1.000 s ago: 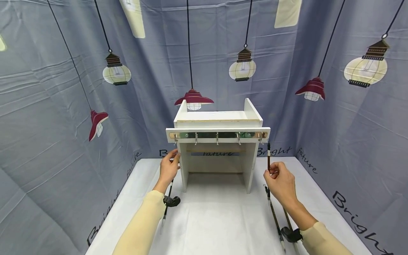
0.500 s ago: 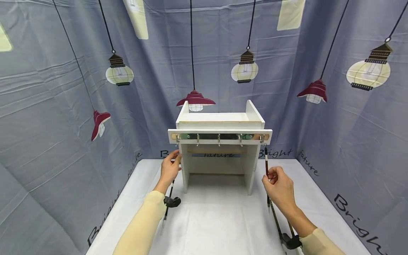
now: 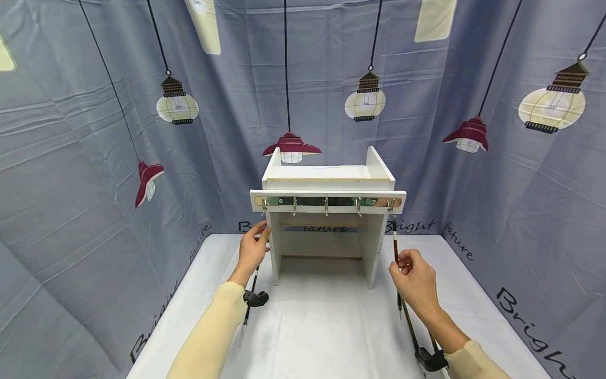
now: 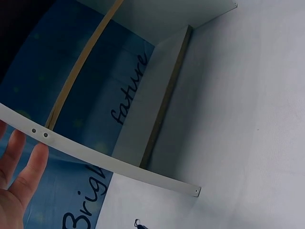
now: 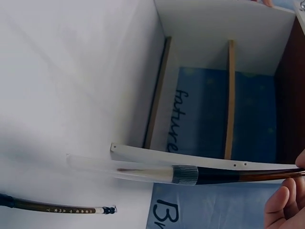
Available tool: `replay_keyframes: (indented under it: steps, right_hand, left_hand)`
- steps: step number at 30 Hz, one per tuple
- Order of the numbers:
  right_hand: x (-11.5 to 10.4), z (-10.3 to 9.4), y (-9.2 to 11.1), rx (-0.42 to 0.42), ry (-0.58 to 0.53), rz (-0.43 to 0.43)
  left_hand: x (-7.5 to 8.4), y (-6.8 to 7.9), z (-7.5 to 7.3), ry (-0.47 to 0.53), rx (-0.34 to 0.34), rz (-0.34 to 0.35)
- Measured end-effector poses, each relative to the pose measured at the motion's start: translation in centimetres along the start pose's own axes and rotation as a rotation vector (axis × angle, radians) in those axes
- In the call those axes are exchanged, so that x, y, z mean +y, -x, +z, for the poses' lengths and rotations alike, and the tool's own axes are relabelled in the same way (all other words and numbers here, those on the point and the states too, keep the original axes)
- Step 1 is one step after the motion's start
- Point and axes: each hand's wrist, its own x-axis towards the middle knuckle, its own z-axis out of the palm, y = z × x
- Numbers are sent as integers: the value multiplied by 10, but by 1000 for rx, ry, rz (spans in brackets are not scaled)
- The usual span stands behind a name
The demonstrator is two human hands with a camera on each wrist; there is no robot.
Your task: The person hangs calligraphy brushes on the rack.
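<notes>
The calligraphy brush (image 5: 217, 175) is pinched between the fingers and thumb of the right hand (image 3: 414, 279), held upright beside the white shelf unit's right panel, capped bristles down and loop end at the rightmost hook (image 3: 391, 205); whether the loop is hooked I cannot tell. The left hand (image 3: 251, 250) rests fairly straight fingers against the left panel (image 4: 109, 161). Farther out, more brushes (image 5: 62, 207) lie on the white bench (image 3: 326, 337).
</notes>
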Motion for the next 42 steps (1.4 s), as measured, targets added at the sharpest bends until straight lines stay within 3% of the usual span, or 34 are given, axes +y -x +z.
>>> replay_keyframes:
  steps: [26,42]
  right_hand:
    - [7,35,-21,-69,-3,66]
    - [11,41,-32,-114,23,71]
  left_hand:
    - [-1,1,1,21,2,-22]
    - [-2,1,0,20,0,-10]
